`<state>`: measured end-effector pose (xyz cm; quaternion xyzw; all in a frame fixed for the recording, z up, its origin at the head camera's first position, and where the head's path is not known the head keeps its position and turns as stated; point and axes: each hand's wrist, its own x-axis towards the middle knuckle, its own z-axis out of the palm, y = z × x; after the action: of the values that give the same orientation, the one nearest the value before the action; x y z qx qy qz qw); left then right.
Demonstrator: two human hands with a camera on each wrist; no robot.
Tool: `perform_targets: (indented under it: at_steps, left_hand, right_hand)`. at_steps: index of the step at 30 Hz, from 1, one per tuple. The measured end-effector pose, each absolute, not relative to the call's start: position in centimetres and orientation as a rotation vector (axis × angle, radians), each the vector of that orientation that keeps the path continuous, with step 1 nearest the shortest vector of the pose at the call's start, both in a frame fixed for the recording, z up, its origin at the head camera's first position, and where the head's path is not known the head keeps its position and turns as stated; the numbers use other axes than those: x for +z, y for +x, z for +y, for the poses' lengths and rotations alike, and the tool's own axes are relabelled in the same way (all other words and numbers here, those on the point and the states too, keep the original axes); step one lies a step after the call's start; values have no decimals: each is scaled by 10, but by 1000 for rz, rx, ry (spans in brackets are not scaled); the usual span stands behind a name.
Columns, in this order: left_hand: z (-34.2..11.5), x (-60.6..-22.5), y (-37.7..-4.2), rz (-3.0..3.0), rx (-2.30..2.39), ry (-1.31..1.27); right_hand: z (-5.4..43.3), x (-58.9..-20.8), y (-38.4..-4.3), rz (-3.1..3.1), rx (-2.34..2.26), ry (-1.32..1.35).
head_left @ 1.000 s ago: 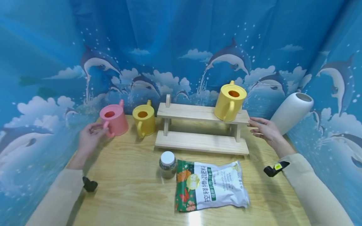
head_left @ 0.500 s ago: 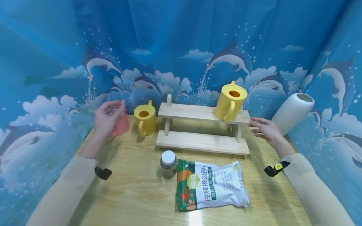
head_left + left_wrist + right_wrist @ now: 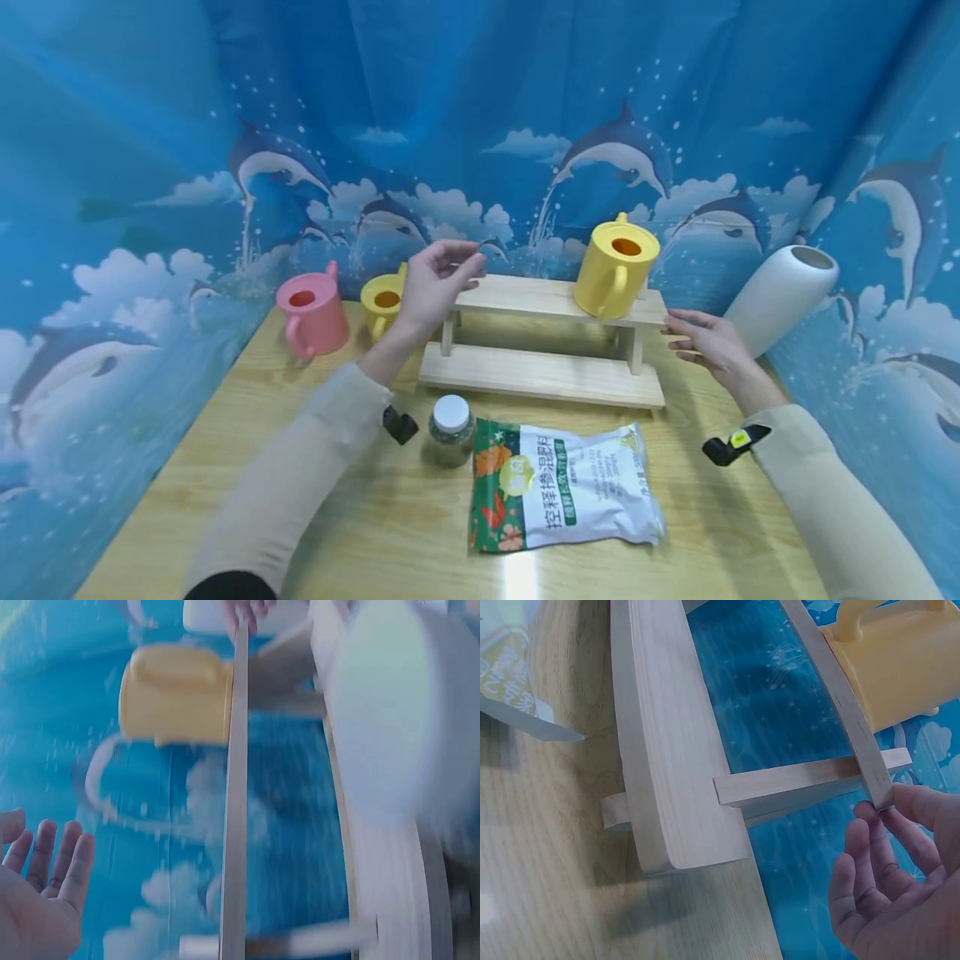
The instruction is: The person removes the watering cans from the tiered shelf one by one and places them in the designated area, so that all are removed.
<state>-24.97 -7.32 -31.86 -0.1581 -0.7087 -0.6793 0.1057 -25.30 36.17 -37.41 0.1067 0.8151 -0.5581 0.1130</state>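
A two-tier wooden shelf (image 3: 543,372) stands at the back of the table, with a yellow watering can (image 3: 609,279) on the right of its upper board. My right hand (image 3: 712,346) pinches the right end of that board between thumb and fingertips, seen closely in the right wrist view at the board's end (image 3: 847,720). Above the shelf's left end hovers my left hand (image 3: 438,283), holding nothing; its fingers (image 3: 71,874) are loosely bent in the left wrist view. A second yellow watering can (image 3: 381,298), partly behind the left hand, and a pink one (image 3: 315,315) stand to the left.
In front of the shelf are a white-capped jar (image 3: 452,433) and a green and white fertilizer bag (image 3: 570,487) lying flat. A white vase (image 3: 783,296) leans at the right, beside my right hand. Dolphin-printed curtain (image 3: 480,108) surrounds the table.
My left hand has left the pink watering can, passing over it and moving right to the shelf's left end. The right hand stays at the shelf's right end.
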Motion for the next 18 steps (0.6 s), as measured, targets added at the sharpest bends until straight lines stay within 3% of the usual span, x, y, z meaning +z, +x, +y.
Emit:
perform_targets:
  at_steps: [18]
  left_hand:
    - [45,-325,-251,-2164,-2302,-494]
  right_hand:
    - [362,-376,-253,2410,-1635,302]
